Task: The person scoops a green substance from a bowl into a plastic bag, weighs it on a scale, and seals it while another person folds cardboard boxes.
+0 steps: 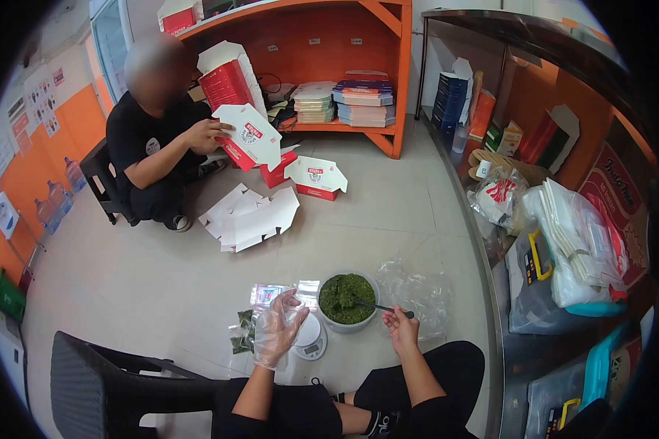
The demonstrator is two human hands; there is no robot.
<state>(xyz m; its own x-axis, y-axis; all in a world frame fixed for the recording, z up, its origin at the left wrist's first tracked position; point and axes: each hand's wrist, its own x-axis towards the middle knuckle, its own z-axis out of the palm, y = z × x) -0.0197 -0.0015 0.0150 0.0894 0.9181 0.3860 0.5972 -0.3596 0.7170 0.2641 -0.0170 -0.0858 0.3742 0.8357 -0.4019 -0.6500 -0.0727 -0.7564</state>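
Observation:
A round tub (376, 294) of chopped green stuff (338, 294) stands on the floor before me. My right hand (403, 328) is closed around the dark handle of a spoon (388, 309), whose head rests in the green stuff. Clear thin plastic covers my left hand (274, 336), held left of the tub beside a small white digital scale (311, 345). Its fingers are curled; whatever they grip is too transparent to make out. Small clear packets with dark green contents (243, 333) lie left of that hand. Behind it are printed plastic packets (267, 294).
Clear plastic bags (421, 296) lie right of the tub. Ahead, a seated person (157, 139) handles a red-and-white carton (247, 137); other cartons (316, 178) and flat white card (252, 219) are nearby. A metal rack (494, 322) runs along the right, a dark stool (88, 380) stands left.

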